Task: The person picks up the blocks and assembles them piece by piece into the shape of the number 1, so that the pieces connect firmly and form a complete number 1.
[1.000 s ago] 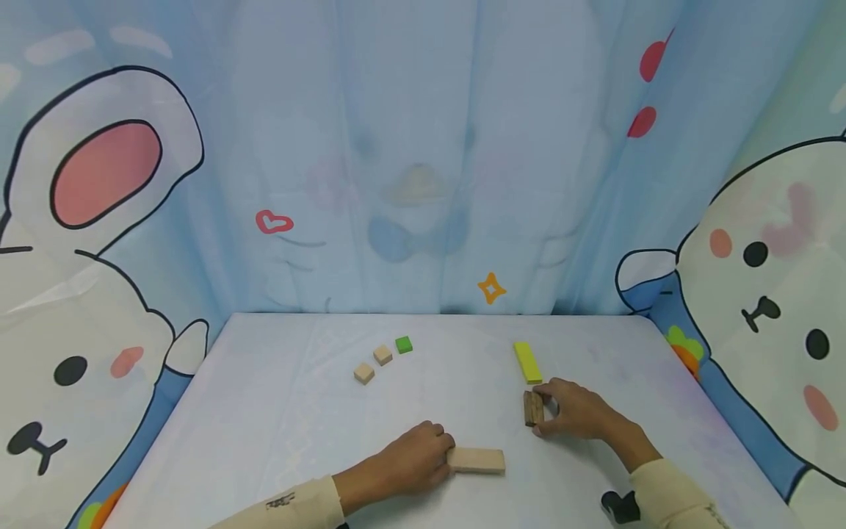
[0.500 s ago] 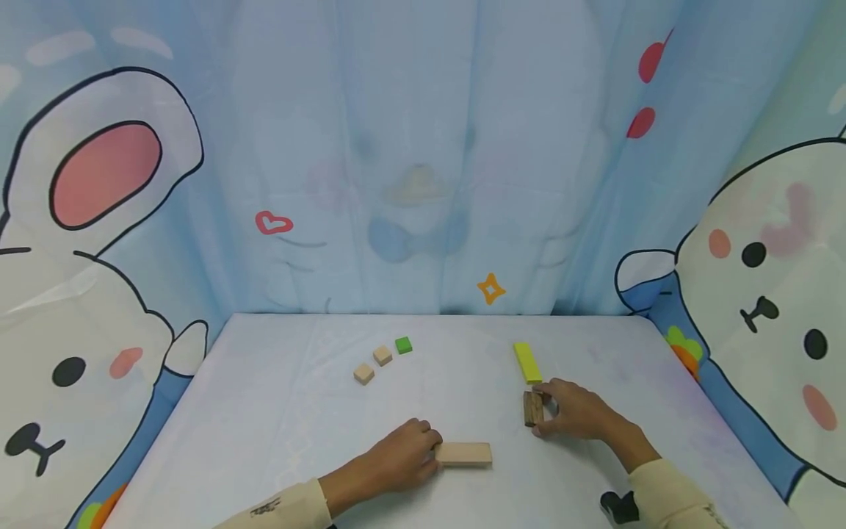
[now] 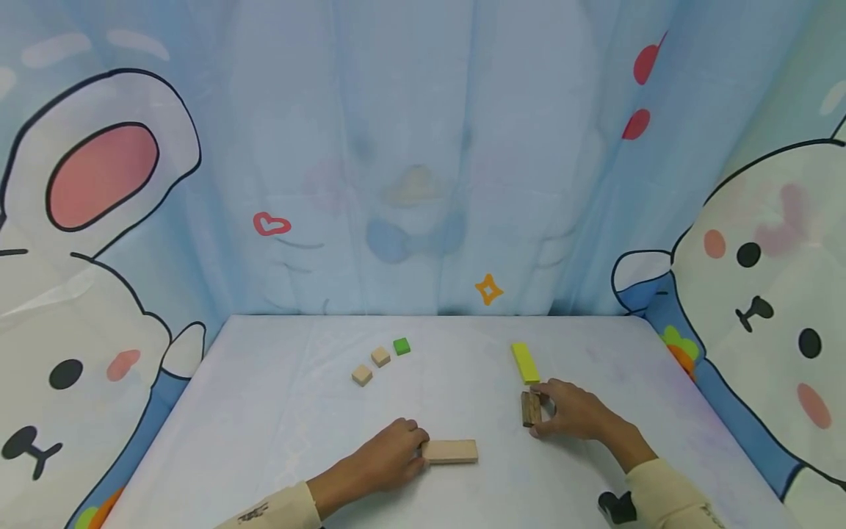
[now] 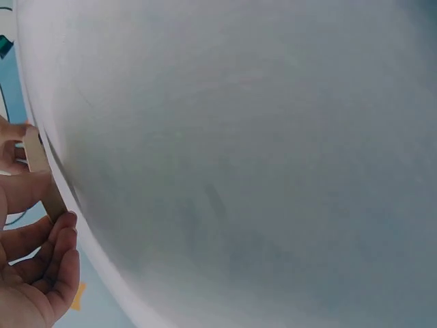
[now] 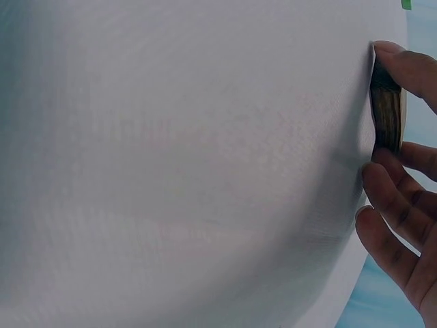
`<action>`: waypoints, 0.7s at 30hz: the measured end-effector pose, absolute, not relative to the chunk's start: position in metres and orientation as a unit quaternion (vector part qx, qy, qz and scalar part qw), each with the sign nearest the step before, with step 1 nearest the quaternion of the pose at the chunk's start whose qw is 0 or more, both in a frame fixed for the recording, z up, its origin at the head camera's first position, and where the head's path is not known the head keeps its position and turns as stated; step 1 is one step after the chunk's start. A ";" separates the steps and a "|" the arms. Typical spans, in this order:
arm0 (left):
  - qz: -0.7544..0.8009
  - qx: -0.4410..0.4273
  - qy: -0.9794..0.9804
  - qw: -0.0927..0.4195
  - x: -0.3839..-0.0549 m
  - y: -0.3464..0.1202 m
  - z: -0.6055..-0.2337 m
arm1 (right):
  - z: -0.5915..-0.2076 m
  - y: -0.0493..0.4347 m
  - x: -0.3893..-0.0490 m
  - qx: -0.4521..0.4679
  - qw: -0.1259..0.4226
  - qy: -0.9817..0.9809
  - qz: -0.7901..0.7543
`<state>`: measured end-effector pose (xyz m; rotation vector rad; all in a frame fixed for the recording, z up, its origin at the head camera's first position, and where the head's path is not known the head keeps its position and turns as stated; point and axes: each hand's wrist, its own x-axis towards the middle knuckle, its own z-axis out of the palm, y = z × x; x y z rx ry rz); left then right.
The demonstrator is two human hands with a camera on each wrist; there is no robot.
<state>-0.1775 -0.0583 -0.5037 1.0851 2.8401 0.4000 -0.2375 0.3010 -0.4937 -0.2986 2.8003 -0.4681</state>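
My left hand pinches the left end of a flat, pale wooden block lying lengthwise across the front of the table. In the left wrist view the thumb and fingers close on this pale block. To the right, my right hand grips a dark brown wooden block between thumb and fingertips, at its near and far ends. The right wrist view shows the dark block low against the tabletop. Just beyond it lies a bright yellow block, close to the right fingertips.
Two small pale cubes, the nearer cube and the farther cube, form a slanted row with a green cube at the back left. A white cloth covers the table. A printed blue curtain hangs behind it.
My left hand has slid the pale block to the left and slightly away from me, widening the gap to the dark block. The right hand stays in place on the dark block.
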 end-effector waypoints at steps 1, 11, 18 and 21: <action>0.131 0.354 0.925 0.038 -0.178 -0.059 -0.504 | -0.493 0.301 -0.237 -0.103 0.143 0.971 -0.163; 0.130 0.354 0.925 0.049 -0.180 -0.061 -0.507 | -0.495 0.303 -0.236 -0.109 0.133 0.973 -0.156; 0.126 0.350 0.926 0.061 -0.181 -0.061 -0.505 | -0.494 0.303 -0.235 -0.113 0.128 0.971 -0.167; 0.123 0.343 0.929 0.069 -0.182 -0.061 -0.503 | -0.495 0.303 -0.236 -0.115 0.128 0.970 -0.171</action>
